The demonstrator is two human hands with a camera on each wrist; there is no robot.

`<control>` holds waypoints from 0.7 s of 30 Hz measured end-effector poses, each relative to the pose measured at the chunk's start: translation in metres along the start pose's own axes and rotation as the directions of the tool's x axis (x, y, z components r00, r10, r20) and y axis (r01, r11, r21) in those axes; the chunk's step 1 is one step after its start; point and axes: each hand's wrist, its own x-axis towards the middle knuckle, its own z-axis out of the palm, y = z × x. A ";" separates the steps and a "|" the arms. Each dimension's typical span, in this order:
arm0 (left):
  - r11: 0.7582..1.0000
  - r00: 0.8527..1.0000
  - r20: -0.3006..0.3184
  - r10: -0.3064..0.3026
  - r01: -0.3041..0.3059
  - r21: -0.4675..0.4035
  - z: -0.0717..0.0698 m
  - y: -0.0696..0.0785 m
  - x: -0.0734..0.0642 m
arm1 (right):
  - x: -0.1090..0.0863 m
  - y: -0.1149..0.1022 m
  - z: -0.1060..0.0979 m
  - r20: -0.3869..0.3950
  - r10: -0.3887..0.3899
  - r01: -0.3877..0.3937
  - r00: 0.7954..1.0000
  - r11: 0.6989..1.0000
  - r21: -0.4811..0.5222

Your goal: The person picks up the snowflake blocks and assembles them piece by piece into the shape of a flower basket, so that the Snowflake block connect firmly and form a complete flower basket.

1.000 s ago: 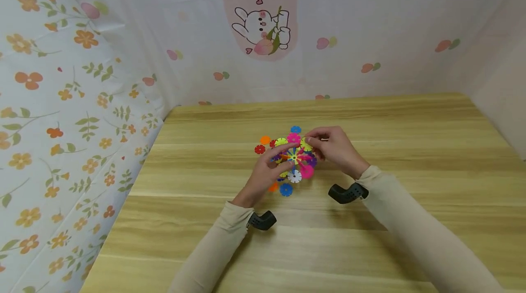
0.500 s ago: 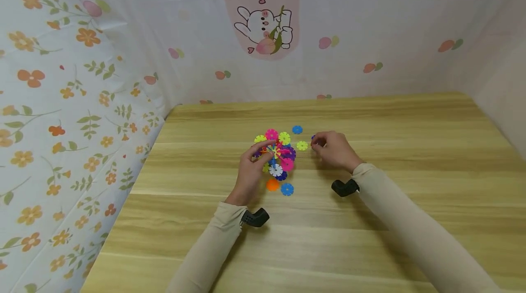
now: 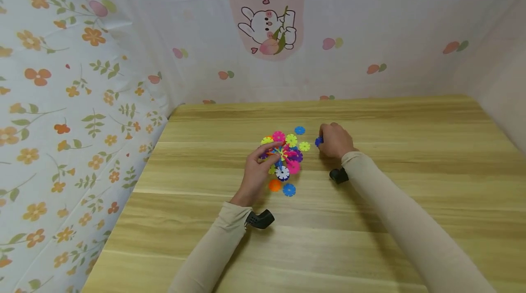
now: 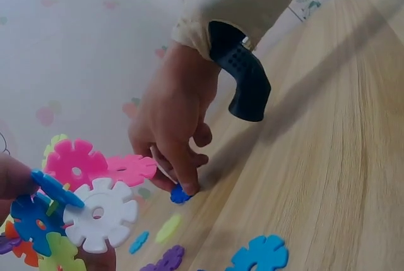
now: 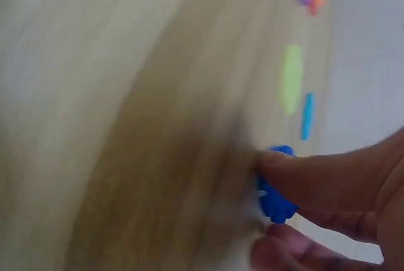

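Note:
My left hand (image 3: 254,175) grips a cluster of interlocking flower-shaped discs (image 3: 293,166), its thumb and fingers curled round the left side. Pink, white, blue, yellow, orange and purple notched discs stick out of it; in the left wrist view a white disc (image 4: 120,211) faces the camera. To the right, my right hand (image 3: 337,142) reaches down to the tabletop and pinches a dark blue disc (image 5: 276,204) between thumb and fingers. Most of that disc is covered by the hand in the head view.
Loose discs lie on the wooden table (image 3: 370,238): yellow-green (image 3: 304,146) and light blue (image 3: 299,130) between the hands, orange (image 3: 275,185) and blue (image 3: 289,190) in front of the cluster. A patterned cloth (image 3: 185,33) hangs behind the table and at its left.
The right hand has left the cluster, moving right and down onto a dark blue disc. The left hand, still holding the cluster, has shifted left, baring a yellow-green disc.

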 end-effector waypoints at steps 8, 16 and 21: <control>0.996 1.000 -0.024 -0.009 0.007 -0.084 0.007 -0.002 0.003 | -0.022 -0.001 -0.009 0.029 -0.058 0.044 0.998 0.930 0.365; 0.991 0.999 -0.040 -0.023 0.018 -0.134 0.012 -0.003 0.002 | -0.058 -0.030 -0.030 0.020 -0.075 0.042 0.997 0.739 0.673; 0.993 0.998 -0.067 -0.014 0.007 -0.115 0.016 -0.004 0.003 | -0.065 -0.039 -0.025 -0.059 -0.045 0.073 0.997 0.746 0.662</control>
